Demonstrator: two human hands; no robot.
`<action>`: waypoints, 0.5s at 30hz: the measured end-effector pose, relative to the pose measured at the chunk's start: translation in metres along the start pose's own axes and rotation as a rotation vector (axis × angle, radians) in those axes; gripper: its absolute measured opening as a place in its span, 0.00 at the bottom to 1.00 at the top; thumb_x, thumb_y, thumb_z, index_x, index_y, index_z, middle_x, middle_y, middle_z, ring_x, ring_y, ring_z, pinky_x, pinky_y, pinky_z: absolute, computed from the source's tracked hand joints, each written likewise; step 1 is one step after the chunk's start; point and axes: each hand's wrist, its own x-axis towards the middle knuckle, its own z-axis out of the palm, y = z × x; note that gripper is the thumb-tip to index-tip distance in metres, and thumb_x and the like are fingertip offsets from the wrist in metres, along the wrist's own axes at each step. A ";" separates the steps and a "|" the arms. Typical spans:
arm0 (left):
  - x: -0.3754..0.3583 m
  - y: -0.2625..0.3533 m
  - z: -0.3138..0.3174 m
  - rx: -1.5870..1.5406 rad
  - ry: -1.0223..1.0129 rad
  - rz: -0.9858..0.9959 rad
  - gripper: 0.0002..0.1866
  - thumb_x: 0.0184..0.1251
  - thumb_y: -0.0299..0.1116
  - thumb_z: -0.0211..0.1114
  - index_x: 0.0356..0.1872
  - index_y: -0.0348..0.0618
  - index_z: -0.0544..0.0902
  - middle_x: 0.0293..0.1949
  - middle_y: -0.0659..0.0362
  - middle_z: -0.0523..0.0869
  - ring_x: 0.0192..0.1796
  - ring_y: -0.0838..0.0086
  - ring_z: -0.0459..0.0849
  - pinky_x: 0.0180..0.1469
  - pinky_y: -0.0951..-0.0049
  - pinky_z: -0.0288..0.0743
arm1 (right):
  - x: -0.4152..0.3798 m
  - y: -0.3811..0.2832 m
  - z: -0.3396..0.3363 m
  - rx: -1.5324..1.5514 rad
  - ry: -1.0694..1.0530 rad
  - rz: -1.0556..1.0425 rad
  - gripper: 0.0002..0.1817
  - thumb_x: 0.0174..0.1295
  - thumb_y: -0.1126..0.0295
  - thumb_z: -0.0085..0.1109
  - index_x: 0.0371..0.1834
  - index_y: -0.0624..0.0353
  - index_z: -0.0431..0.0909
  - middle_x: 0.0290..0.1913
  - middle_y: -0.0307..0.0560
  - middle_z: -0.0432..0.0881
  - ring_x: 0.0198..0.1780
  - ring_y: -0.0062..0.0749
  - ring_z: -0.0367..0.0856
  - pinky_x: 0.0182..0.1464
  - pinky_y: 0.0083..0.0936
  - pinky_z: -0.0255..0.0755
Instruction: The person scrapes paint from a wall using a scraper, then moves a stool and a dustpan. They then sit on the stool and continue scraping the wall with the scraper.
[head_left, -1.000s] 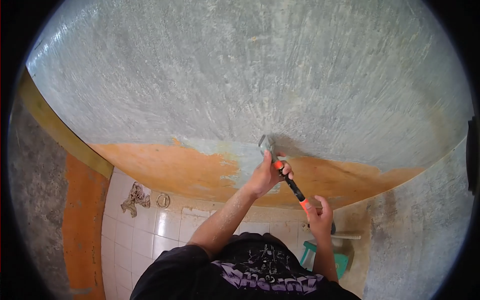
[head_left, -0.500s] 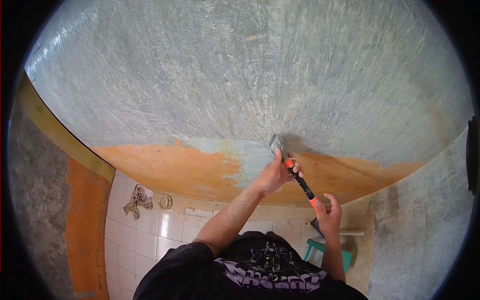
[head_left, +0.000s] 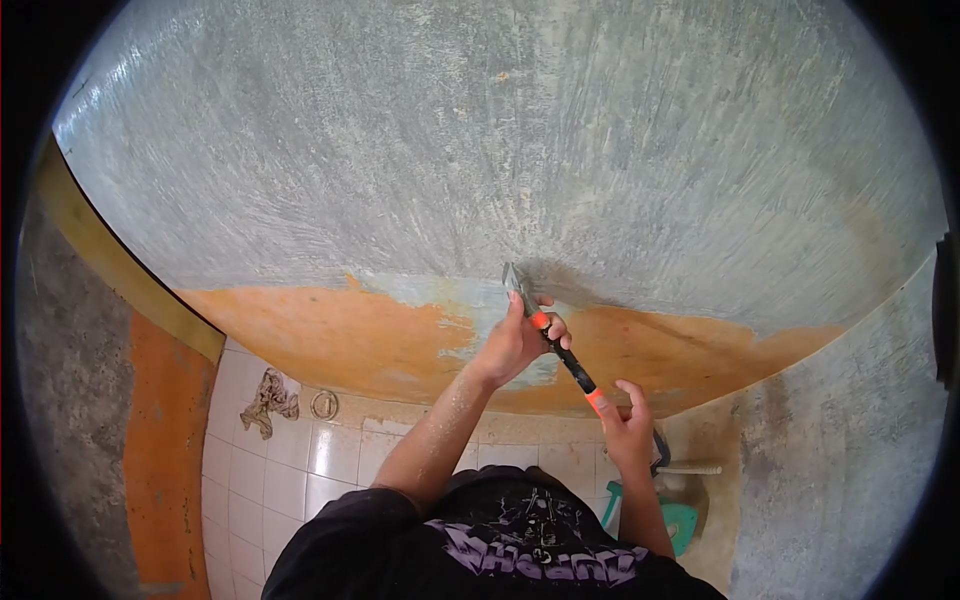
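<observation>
A long-handled scraper (head_left: 572,366) with a black and orange handle slants across the wall in front of me. Its grey head (head_left: 513,277) rests against the wall, close to where grey surface meets orange paint. My left hand (head_left: 515,340) is wrapped round the handle just below the head, thumb laid along it. At the lower end, my right hand (head_left: 626,425) grips the orange butt, with a finger or two raised off it. Pale dust speckles my left forearm. The orange paint (head_left: 660,350) has a ragged scraped gap beneath the left hand.
On the white floor tiles (head_left: 285,470) lie a crumpled rag (head_left: 268,402) and a ring-shaped roll (head_left: 325,404). A green object (head_left: 678,525), partly hidden by my right arm, stands at lower right near a pale stick (head_left: 692,469). Walls close in on left and right.
Both hands and the scraper have shifted left, and the head now touches the wall further left. The grip of both hands is the same.
</observation>
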 end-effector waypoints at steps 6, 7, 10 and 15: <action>0.012 -0.019 0.013 0.001 0.088 -0.104 0.32 0.75 0.68 0.33 0.55 0.51 0.67 0.33 0.58 0.73 0.45 0.60 0.78 0.58 0.53 0.67 | -0.001 0.004 -0.017 0.114 0.030 0.092 0.24 0.65 0.63 0.68 0.59 0.63 0.73 0.19 0.33 0.74 0.20 0.13 0.68 0.23 0.16 0.60; 0.011 -0.019 0.007 -0.014 0.062 -0.037 0.32 0.75 0.68 0.31 0.55 0.50 0.66 0.32 0.59 0.72 0.43 0.60 0.77 0.57 0.55 0.67 | 0.001 0.008 -0.008 0.092 0.041 0.074 0.23 0.65 0.62 0.69 0.57 0.63 0.74 0.19 0.33 0.74 0.20 0.13 0.68 0.23 0.17 0.60; 0.001 0.000 -0.003 0.060 0.030 -0.013 0.32 0.76 0.68 0.30 0.55 0.50 0.66 0.31 0.59 0.72 0.42 0.60 0.76 0.56 0.55 0.67 | -0.004 0.007 0.009 0.136 0.027 0.051 0.22 0.64 0.63 0.69 0.56 0.63 0.75 0.18 0.34 0.74 0.20 0.13 0.68 0.23 0.17 0.59; 0.008 -0.016 0.014 -0.025 0.101 -0.096 0.31 0.76 0.67 0.32 0.56 0.51 0.66 0.30 0.59 0.72 0.41 0.60 0.76 0.56 0.55 0.67 | -0.011 0.009 -0.007 0.181 0.077 0.084 0.21 0.64 0.64 0.69 0.55 0.62 0.75 0.19 0.34 0.74 0.20 0.13 0.68 0.23 0.17 0.59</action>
